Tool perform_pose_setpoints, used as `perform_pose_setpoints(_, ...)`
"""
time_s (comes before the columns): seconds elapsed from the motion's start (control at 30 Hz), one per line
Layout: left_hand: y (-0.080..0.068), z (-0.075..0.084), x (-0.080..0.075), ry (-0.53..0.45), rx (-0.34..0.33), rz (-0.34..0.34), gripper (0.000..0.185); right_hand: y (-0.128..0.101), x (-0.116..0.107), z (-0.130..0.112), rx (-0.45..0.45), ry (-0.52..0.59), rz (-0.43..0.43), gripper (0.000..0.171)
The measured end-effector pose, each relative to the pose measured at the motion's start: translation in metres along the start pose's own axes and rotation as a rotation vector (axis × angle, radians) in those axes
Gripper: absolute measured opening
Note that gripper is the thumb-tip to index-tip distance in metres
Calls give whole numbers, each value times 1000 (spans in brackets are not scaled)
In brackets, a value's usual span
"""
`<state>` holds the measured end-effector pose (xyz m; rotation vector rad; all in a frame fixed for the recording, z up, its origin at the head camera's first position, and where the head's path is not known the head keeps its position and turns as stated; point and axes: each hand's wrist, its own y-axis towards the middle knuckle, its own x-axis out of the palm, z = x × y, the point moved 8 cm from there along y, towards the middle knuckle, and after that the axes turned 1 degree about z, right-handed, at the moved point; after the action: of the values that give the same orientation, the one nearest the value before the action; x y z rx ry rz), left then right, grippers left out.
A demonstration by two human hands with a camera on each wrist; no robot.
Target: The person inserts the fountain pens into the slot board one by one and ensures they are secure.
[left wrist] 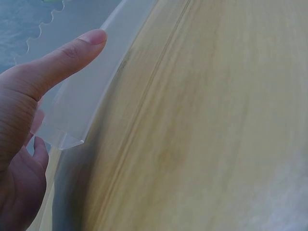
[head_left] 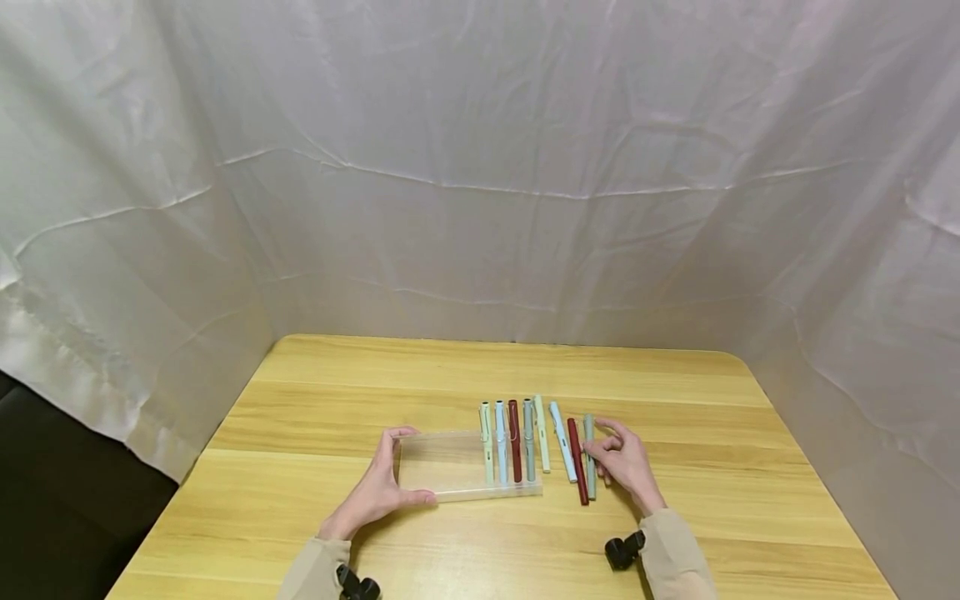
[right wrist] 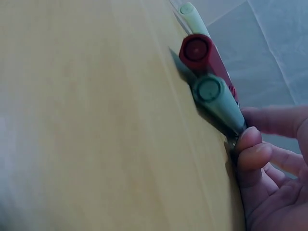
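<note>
From my remote seat, starting at the left: my left hand (head_left: 378, 492) grips the left end of the clear tray (head_left: 438, 462), thumb along the near edge and fingers curled over the far corner. The left wrist view shows the thumb (left wrist: 57, 60) lying against the tray's frosted wall. The tray sits on the tabletop (head_left: 337, 400) with its long side running left to right.

To the right of that hand, four pens lie in the tray's right end: a pale green one (head_left: 487, 442), a light blue one (head_left: 500, 442), a dark red one (head_left: 514, 440) and a grey one (head_left: 528, 440). A cream pen (head_left: 542, 444) lies just outside the tray's right edge. All have their long axes running away from me, side by side.

Further right, a pale blue pen (head_left: 562, 440) and a red pen (head_left: 577, 460) lie loose, tilted slightly so their far ends lean left. My right hand (head_left: 622, 463) is just right of them, fingertips pinching the grey-green pen (head_left: 589, 454), which touches the red one. In the right wrist view the grey-green pen's (right wrist: 219, 101) round end faces the camera, the red pen (right wrist: 202, 53) pressed beside it.

I judge the lift will go best if I hold the pen near its middle, keep it parallel to those already seated, and steady the tray so nothing rolls.
</note>
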<state>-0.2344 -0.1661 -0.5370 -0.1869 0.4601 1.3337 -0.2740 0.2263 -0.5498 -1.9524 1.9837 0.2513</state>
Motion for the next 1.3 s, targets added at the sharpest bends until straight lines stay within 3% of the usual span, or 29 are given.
perform_pose_setpoints(0.4,0,0,1,-11,4,-4,104,3,-1,3,18,-49,-26,68)
perform_pose_setpoints(0.97,0,-1,1,-3,-5,-6,105,11,3,1,-2,-206,-62,71)
perform_pose_setpoints(1.3,-1,1,0,17,41,7,101,9,7,-8,-27,-290,-81,72)
